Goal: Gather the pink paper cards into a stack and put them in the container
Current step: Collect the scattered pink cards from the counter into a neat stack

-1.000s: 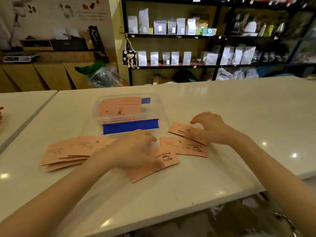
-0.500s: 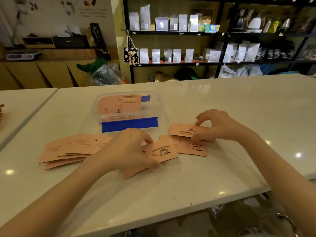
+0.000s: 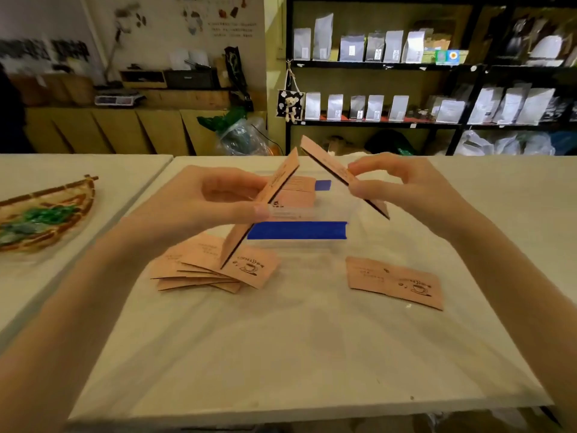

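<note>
My left hand (image 3: 206, 204) pinches a pink paper card (image 3: 274, 185) that stands on edge, tilted, above the table. Its upper corner nearly meets a second pink card (image 3: 327, 165), pinched in my right hand (image 3: 396, 189). Both cards hang in front of the clear plastic container (image 3: 349, 210) with blue tape (image 3: 296, 230), which has pink cards (image 3: 299, 190) inside. A fanned pile of pink cards (image 3: 215, 270) lies on the table left of centre. Two overlapping cards (image 3: 395, 281) lie to the right.
A woven basket (image 3: 46, 214) with green contents sits on the neighbouring table at the left. The white table (image 3: 296, 354) reaches its front edge near the bottom of the view. Black shelves (image 3: 406, 67) of pouches stand behind.
Both hands have lifted off the table, each raising one card, and now hold them up in front of the container. The camera view has tilted and shifted.
</note>
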{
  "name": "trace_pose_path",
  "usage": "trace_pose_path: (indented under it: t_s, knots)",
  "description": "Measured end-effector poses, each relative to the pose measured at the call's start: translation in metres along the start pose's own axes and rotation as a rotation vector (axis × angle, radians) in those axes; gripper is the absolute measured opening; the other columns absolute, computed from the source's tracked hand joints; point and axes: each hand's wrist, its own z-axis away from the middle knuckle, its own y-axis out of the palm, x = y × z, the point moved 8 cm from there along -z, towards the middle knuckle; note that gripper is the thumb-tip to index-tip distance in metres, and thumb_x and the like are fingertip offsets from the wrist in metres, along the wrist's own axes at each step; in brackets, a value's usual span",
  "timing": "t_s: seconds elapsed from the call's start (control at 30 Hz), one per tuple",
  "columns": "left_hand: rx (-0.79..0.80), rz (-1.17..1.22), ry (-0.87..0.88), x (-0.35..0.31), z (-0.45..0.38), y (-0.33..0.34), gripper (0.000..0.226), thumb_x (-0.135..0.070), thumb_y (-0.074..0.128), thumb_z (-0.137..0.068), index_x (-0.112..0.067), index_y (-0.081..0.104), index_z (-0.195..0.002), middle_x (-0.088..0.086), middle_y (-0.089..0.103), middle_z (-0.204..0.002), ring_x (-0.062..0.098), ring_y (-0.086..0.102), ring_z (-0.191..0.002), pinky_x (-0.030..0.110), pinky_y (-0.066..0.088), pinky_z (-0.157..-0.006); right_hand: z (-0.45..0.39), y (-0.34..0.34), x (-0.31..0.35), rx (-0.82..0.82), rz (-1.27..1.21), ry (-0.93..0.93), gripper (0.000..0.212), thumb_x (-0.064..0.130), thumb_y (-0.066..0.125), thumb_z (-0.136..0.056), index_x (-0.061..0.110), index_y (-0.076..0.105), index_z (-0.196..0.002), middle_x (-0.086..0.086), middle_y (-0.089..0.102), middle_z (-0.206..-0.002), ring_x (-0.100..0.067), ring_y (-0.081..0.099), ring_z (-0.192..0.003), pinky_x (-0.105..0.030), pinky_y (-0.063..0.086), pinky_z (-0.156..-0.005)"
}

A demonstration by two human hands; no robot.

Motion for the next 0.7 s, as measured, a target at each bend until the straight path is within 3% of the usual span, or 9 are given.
trace_pose_path:
  t_s: [0.17,0.23,0.33,0.43,0.57,0.7]
  knots:
    - [-0.07,-0.218,-0.146,0.039,0.007,-0.029,0.046,-0.058,0.066,-0.045,-0.047,0.055,-0.089,-0.032,0.061,-0.076,-0.013,0.056,-0.074,0.012,0.035,-0.061,-0.022,0.038,0.032,0.049,-0.049,-0.098,0.035,0.065,0.062,-0.054,0.046,0.059,-0.083,0.021,0.052,-0.105,0.002,0.042,-0.096,-0.014,0.024,-0.071]
    - [-0.085,-0.366,-0.186,0.059,0.008,-0.035,0.061,-0.057,0.071,-0.05,-0.042,0.052,-0.107,-0.033,0.048,-0.086,-0.009,0.05,-0.075,0.009,0.033,-0.063,-0.031,0.059,0.04,0.081,-0.045,-0.122,0.026,0.058,0.064,-0.059,0.045,0.06,-0.081,0.024,0.05,-0.104,0.004,0.041,-0.096,-0.013,0.024,-0.07]
    - [-0.101,-0.485,-0.219,0.088,0.008,-0.038,0.075,-0.055,0.074,-0.052,-0.034,0.049,-0.12,-0.022,0.051,-0.103,-0.001,0.047,-0.085,0.015,0.035,-0.072,-0.039,0.091,0.05,0.125,-0.062,-0.164,0.025,0.05,0.067,-0.064,0.041,0.062,-0.086,0.031,0.045,-0.098,0.007,0.042,-0.093,-0.012,0.031,-0.071]
    - [-0.076,-0.518,-0.208,0.105,0.008,-0.029,0.075,-0.052,0.075,-0.051,-0.033,0.05,-0.118,-0.016,0.05,-0.108,0.003,0.044,-0.095,0.02,0.035,-0.079,-0.042,0.121,0.052,0.124,0.072,-0.218,0.046,0.055,0.065,-0.062,0.033,0.062,-0.102,0.017,0.051,-0.115,-0.002,0.038,-0.107,-0.028,0.032,-0.09]
    - [-0.056,-0.306,-0.119,0.116,0.012,-0.026,0.059,-0.038,0.081,-0.053,-0.047,0.049,-0.102,-0.031,0.048,-0.1,-0.003,0.048,-0.093,-0.001,0.036,-0.071,-0.042,0.157,0.057,0.127,0.223,-0.332,0.054,0.064,0.06,-0.062,0.033,0.058,-0.106,0.01,0.046,-0.127,-0.007,0.027,-0.12,-0.031,0.018,-0.1]
    - [-0.035,-0.183,-0.057,0.122,0.014,-0.024,0.05,-0.036,0.081,-0.055,-0.052,0.054,-0.094,-0.031,0.056,-0.098,-0.016,0.05,-0.093,-0.001,0.038,-0.071,-0.037,0.178,0.051,0.144,0.253,-0.378,0.058,0.066,0.057,-0.062,0.031,0.057,-0.108,0.007,0.041,-0.132,-0.005,0.016,-0.124,-0.039,0.009,-0.107]
